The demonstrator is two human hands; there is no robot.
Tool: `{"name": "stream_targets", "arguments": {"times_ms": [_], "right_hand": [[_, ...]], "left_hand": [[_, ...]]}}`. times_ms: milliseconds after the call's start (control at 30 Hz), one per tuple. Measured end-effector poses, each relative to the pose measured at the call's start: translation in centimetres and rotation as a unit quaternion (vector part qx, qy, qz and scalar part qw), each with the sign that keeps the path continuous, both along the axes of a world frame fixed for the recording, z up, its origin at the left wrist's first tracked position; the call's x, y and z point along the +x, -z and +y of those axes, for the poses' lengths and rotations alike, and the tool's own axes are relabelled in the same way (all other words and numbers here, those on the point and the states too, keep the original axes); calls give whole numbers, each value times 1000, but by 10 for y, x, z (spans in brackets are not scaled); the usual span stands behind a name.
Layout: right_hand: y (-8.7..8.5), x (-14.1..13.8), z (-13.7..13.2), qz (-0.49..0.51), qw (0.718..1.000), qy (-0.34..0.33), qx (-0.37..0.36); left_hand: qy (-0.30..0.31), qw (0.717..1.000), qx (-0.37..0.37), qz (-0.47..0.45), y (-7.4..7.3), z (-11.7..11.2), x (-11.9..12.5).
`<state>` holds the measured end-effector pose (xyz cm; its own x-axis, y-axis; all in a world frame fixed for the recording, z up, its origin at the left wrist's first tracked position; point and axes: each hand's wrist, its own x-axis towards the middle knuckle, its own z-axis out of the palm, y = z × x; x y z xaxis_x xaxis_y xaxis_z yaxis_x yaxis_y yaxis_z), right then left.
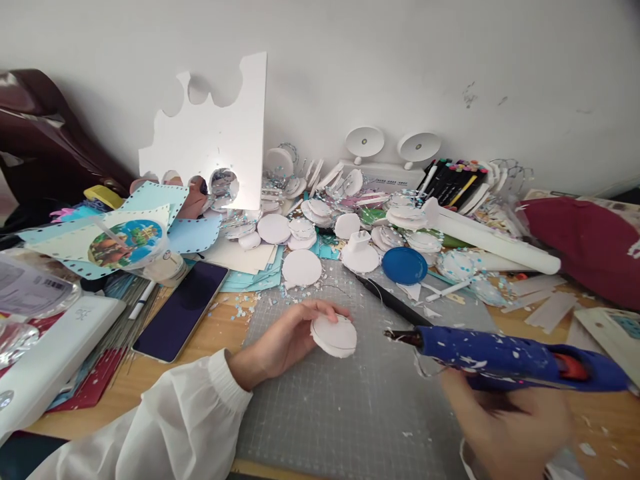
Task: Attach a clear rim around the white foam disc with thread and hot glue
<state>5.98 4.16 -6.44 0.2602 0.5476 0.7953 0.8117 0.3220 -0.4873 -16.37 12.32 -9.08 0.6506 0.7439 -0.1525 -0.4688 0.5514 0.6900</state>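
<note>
My left hand point(285, 337), in a white sleeve, grips a stack of white foam discs point(335, 335) by its edge, just above the grey cutting mat point(350, 400). My right hand point(505, 420), blurred at the lower right, is wrapped around the handle of a blue glue gun point(505, 357) spattered with white. The gun's dark nozzle point(397, 335) points left and stops a short gap from the discs. Several more white foam discs point(301, 267) lie scattered at the back of the mat.
A smartphone point(181, 310) lies left of the mat. A white foam board point(210, 137) with round cut-outs leans on the wall. A blue lid point(404, 265), a white tube point(493, 240), markers point(453, 180), paper sheets and a red cloth point(585, 243) crowd the wooden desk.
</note>
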Motion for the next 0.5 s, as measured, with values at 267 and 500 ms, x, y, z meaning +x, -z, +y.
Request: {"name": "stream_targets", "arguments": {"times_ms": [267, 500], "right_hand": [[28, -9, 19, 81, 993, -90, -12], [28, 3, 20, 105, 992, -67, -31]], "left_hand": [[1, 999, -23, 25, -3, -3, -3], [31, 999, -9, -3, -4, -3, -4]]}}
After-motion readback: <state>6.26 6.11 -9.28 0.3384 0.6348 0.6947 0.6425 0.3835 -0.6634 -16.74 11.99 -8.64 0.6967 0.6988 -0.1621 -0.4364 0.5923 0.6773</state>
